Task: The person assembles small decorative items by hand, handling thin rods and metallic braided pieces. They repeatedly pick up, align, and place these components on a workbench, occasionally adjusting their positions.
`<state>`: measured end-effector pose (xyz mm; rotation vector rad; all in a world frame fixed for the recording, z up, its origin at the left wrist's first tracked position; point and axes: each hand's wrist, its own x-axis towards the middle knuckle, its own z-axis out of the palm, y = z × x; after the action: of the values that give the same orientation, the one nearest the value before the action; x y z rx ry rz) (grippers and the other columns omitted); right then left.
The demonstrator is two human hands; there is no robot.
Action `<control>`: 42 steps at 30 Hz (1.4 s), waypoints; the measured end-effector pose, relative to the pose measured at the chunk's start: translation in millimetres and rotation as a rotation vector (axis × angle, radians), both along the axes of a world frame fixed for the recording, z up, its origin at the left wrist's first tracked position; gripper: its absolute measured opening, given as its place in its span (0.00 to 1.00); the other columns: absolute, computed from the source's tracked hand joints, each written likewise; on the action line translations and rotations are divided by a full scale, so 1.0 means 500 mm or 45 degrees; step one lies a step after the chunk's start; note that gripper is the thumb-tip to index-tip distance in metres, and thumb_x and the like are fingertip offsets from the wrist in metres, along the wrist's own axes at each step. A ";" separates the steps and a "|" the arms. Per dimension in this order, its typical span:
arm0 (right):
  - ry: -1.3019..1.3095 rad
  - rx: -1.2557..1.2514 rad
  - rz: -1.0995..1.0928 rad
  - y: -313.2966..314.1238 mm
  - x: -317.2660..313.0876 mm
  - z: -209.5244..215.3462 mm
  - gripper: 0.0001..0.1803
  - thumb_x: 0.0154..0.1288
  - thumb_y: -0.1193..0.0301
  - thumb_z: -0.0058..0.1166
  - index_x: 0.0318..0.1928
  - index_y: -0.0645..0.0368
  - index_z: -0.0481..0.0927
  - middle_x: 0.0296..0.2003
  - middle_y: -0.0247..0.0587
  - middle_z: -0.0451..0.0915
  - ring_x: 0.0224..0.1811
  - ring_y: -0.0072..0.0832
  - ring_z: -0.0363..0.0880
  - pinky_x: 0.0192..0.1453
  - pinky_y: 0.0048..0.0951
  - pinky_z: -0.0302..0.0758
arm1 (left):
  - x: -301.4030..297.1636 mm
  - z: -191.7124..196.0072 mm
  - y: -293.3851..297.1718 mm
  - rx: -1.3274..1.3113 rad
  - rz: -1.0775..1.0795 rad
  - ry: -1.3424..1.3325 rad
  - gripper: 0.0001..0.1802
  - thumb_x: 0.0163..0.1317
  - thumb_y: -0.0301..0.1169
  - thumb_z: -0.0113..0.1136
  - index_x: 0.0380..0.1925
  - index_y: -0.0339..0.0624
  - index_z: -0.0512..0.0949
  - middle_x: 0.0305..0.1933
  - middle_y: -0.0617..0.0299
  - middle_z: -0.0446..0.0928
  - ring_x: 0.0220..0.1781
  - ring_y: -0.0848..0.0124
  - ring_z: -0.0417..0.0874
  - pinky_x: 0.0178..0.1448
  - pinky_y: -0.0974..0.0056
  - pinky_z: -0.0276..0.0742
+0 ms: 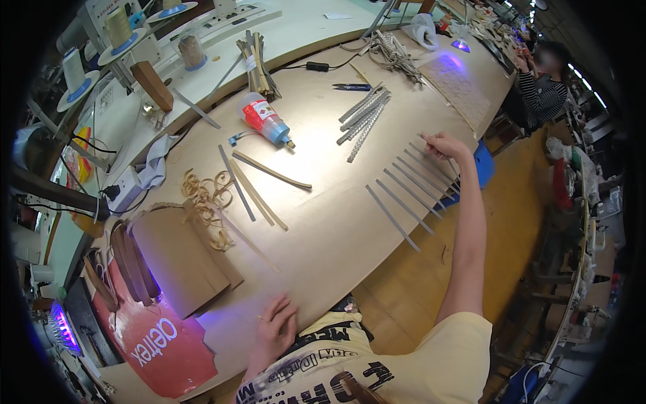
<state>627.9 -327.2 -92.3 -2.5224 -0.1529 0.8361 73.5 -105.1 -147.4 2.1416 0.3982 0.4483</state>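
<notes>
White glare on the tabletop (323, 229), violet glow beneath a lamp (461, 45), curved distortion toward the rim

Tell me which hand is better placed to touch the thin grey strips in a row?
Probably the right hand: it's right by the far end of the grey strips. The left hand is well away from them.

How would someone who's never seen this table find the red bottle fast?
Find the big tan table. Near its far edge is a bundle of strips; below it in the picture lies the red bottle. Unlike the plain tan strips nearby, it has a red label and blue top.
</notes>
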 end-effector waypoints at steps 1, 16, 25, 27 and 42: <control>-0.009 -0.059 0.033 0.009 0.009 -0.010 0.29 0.68 0.44 0.52 0.22 0.56 0.79 0.15 0.26 0.69 0.17 0.17 0.64 0.19 0.23 0.57 | -0.001 0.004 -0.003 -0.003 0.015 0.014 0.11 0.55 0.17 0.65 0.39 0.38 0.82 0.57 0.46 0.76 0.50 0.57 0.85 0.52 0.61 0.82; -1.373 -1.074 0.092 0.128 -0.151 0.010 0.35 0.61 0.39 0.57 0.47 0.61 0.81 0.44 0.47 0.83 0.43 0.38 0.82 0.49 0.40 0.76 | 0.013 0.041 0.013 -0.132 0.064 0.052 0.09 0.55 0.22 0.67 0.38 0.39 0.83 0.51 0.52 0.80 0.50 0.60 0.84 0.55 0.61 0.79; -0.688 0.481 0.542 0.415 -0.531 -0.027 0.19 0.59 0.58 0.66 0.42 0.59 0.84 0.38 0.47 0.81 0.43 0.41 0.81 0.48 0.41 0.77 | 0.007 0.031 0.014 -0.159 0.123 -0.047 0.09 0.57 0.23 0.67 0.39 0.41 0.83 0.48 0.55 0.81 0.48 0.60 0.84 0.52 0.62 0.80; -0.543 0.492 0.586 0.436 -0.568 -0.022 0.18 0.58 0.58 0.67 0.42 0.59 0.84 0.38 0.47 0.81 0.43 0.42 0.81 0.48 0.41 0.77 | 0.006 0.025 0.014 -0.160 0.128 -0.062 0.09 0.57 0.24 0.67 0.39 0.41 0.83 0.48 0.55 0.81 0.47 0.60 0.84 0.51 0.62 0.79; 0.325 1.085 0.275 0.365 -0.597 0.018 0.06 0.65 0.75 0.61 0.38 0.66 0.82 0.28 0.34 0.82 0.29 0.18 0.77 0.35 0.22 0.74 | 0.006 0.079 0.058 -0.910 0.060 0.201 0.17 0.67 0.27 0.60 0.56 0.40 0.78 0.54 0.58 0.81 0.57 0.67 0.81 0.60 0.62 0.76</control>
<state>329.3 -144.6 -83.5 -1.6089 -0.5695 0.9141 76.2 -76.0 -107.8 1.4743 0.5953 0.1254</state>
